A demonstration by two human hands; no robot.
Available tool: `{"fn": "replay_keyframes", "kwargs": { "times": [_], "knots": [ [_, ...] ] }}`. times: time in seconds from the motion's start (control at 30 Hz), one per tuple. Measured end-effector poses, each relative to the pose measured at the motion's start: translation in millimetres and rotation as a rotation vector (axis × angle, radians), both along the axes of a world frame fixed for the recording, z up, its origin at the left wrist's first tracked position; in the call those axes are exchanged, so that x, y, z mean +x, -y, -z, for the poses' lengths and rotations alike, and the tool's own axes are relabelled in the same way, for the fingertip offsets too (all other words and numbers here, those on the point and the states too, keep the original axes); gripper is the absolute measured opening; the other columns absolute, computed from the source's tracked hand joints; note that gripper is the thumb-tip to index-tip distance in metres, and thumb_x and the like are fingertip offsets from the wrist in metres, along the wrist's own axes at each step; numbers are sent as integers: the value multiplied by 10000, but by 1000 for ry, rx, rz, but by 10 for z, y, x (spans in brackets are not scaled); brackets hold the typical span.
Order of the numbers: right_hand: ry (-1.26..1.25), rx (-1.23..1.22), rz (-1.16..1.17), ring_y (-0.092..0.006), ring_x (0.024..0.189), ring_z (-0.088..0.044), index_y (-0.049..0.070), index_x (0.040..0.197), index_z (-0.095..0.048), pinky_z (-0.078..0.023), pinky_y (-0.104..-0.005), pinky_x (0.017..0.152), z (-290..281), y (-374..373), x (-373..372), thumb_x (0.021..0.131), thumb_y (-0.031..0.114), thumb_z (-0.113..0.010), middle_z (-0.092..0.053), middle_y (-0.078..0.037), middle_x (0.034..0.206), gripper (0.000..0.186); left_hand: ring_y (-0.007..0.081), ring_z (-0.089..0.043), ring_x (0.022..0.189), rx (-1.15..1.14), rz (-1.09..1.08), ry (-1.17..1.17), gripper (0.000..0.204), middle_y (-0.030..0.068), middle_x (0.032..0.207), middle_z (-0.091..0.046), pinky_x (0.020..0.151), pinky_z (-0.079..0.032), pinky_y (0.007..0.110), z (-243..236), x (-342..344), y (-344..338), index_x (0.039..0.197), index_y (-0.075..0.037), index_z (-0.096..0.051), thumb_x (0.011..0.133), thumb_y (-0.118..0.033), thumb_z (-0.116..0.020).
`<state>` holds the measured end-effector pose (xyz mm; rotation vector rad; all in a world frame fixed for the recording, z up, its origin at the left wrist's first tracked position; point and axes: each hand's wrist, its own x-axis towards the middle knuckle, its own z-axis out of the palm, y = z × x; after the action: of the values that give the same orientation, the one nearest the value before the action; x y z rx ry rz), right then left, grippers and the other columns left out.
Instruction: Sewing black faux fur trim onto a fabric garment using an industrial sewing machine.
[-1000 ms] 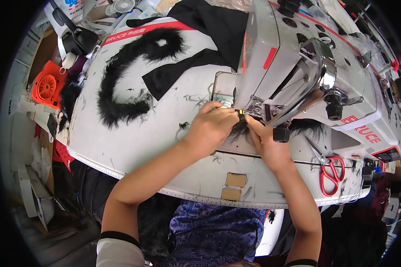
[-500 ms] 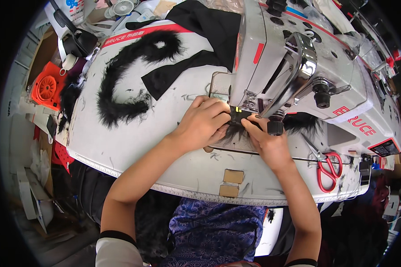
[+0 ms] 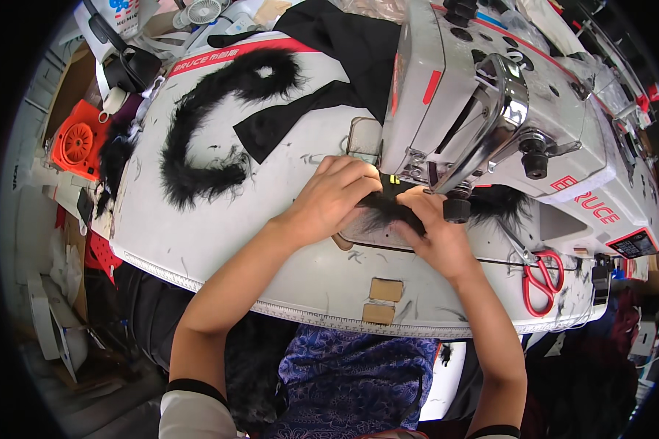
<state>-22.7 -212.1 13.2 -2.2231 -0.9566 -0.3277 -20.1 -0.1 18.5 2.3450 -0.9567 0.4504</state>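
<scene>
My left hand (image 3: 329, 197) is closed on a black strip with dark feathery trim (image 3: 382, 212), just left of the needle area of a white sewing machine (image 3: 417, 88). My right hand (image 3: 436, 230) grips the same strip from the right, its thumb low beside the feathery edge and its fingertips under the presser area, partly hidden by the machine. Small yellow marks show at the foot. More black trim (image 3: 501, 205) lies behind the right hand.
A curved black fur strip (image 3: 198, 124) and folded black cloth (image 3: 293, 117) lie on the white table (image 3: 161, 256). Red-handled scissors (image 3: 542, 285) rest at right. An orange fan-like device (image 3: 77, 146), bags and clutter crowd the back left.
My left hand has moved slightly left and up. My right thumb has dropped downward, and more of the feathery trim now shows between my hands.
</scene>
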Motion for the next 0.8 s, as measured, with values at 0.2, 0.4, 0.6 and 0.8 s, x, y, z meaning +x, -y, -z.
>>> {"fn": "replay_keyframes", "kwargs": {
  "times": [0.2, 0.4, 0.6, 0.8],
  "knots": [
    [-36, 28, 48, -283, 834, -539, 44, 1008, -549, -438, -352, 742, 56, 4, 4, 772, 66, -630, -571, -126, 926, 250, 281, -459, 950, -11, 20, -17, 310, 82, 957, -507, 826, -342, 379, -13, -14, 34, 938, -47, -532, 644, -6, -622],
    [-118, 61, 74, -273, 719, -496, 29, 952, -555, -403, -355, 651, 0, -48, 9, 826, 116, -597, -526, -131, 762, 159, 291, -452, 947, -130, 54, -116, 277, 95, 955, -503, 835, -344, 382, 64, 23, -14, 964, -19, -530, 693, 17, -574],
    [-157, 18, 133, -271, 701, -492, 29, 922, -567, -398, -349, 639, -33, -79, 2, 821, 110, -600, -528, -118, 743, 134, 259, -474, 932, -223, 52, -324, 298, 68, 923, -526, 853, -353, 367, -3, 43, -26, 957, -41, -557, 666, 14, -582],
    [138, -26, 1, -258, 834, -546, 78, 977, -602, -435, -325, 727, 11, -15, 15, 735, 67, -657, -591, -74, 919, 248, 210, -502, 945, 177, 45, 136, 334, 9, 948, -555, 841, -358, 357, -21, 54, -62, 922, -95, -582, 599, -27, -631]
  ]
}}
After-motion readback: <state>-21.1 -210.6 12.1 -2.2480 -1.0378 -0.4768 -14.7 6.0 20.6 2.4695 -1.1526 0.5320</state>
